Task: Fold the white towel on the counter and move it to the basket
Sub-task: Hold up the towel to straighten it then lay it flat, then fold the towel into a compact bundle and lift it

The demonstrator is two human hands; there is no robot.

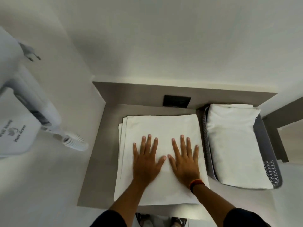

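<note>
A white towel (162, 126) lies folded in a flat rectangle on the grey counter (98, 169), its layered edges showing along the left side. My left hand (146, 161) and my right hand (184, 161) both press flat on top of it, side by side, fingers spread, thumbs almost touching. Neither hand grips anything. To the right stands a grey perforated basket (268, 163) with another folded white towel (232, 148) inside it.
A white wall-mounted hair dryer (24, 112) with a coiled cord (73, 141) hangs on the left wall. A black socket plate (177, 100) sits on the back panel behind the towel. The counter's front edge runs just below the towel.
</note>
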